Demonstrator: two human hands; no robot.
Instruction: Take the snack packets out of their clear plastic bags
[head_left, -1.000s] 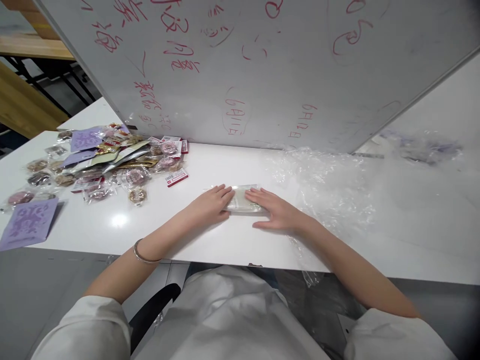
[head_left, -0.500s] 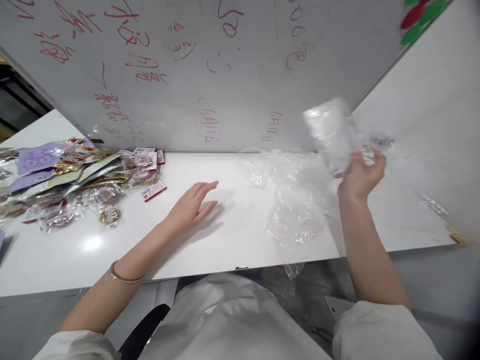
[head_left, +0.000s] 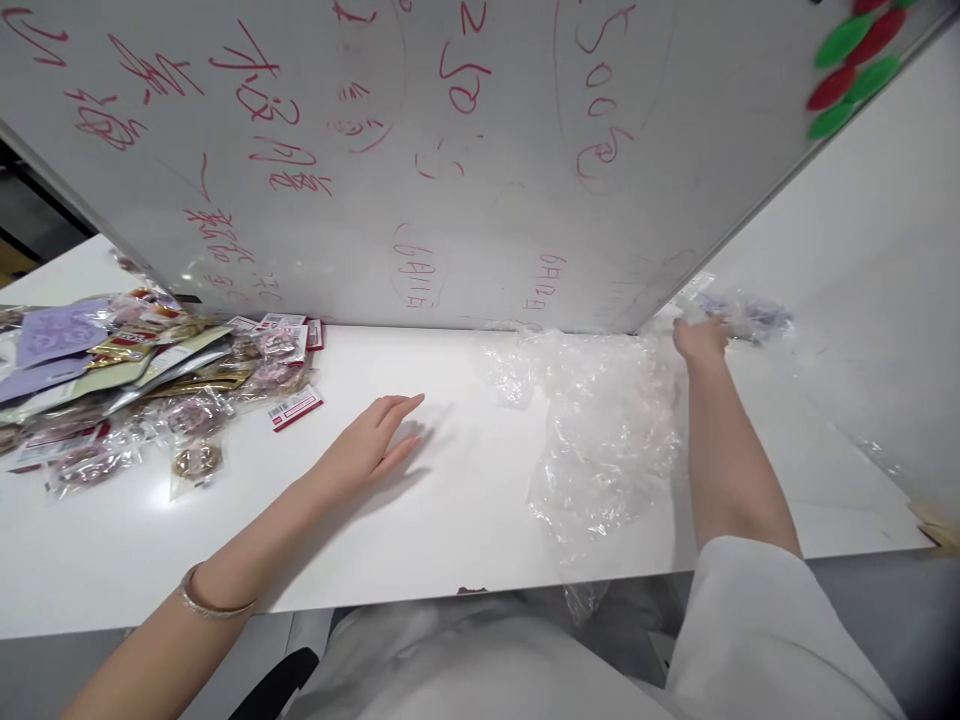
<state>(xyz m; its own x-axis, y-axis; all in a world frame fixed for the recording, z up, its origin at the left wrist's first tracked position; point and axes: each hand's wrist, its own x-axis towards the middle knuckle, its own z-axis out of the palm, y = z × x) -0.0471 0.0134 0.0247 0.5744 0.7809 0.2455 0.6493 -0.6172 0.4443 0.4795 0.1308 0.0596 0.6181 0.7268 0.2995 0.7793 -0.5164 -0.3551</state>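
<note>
My left hand [head_left: 375, 440] hovers low over the white table [head_left: 450, 500], its fingers stretched out and holding nothing. At the back right, my right hand [head_left: 701, 338] reaches in beside the whiteboard's edge, its fingers mostly hidden behind the back of the hand. They appear closed on a clear plastic packet [head_left: 697, 288], of which only a shiny part shows beyond them. Purple items in clear wrapping [head_left: 757, 315] lie against that hand on its right. Between my hands, nearer the right forearm, spreads a heap of crumpled clear plastic bags [head_left: 600, 430].
A whiteboard [head_left: 495, 200] with red writing stands along the back of the table. On the left lies a pile of small wrapped packages and purple and green pouches [head_left: 127, 370]. A red-edged barcode card [head_left: 297, 407] is at its right side. A wall [head_left: 885, 300] borders the right.
My right hand has moved away from me and down, taking the clear packet from mid-air to the wrapped purple items at the back right. My left hand stays nearly still; the view has shifted slightly.
</note>
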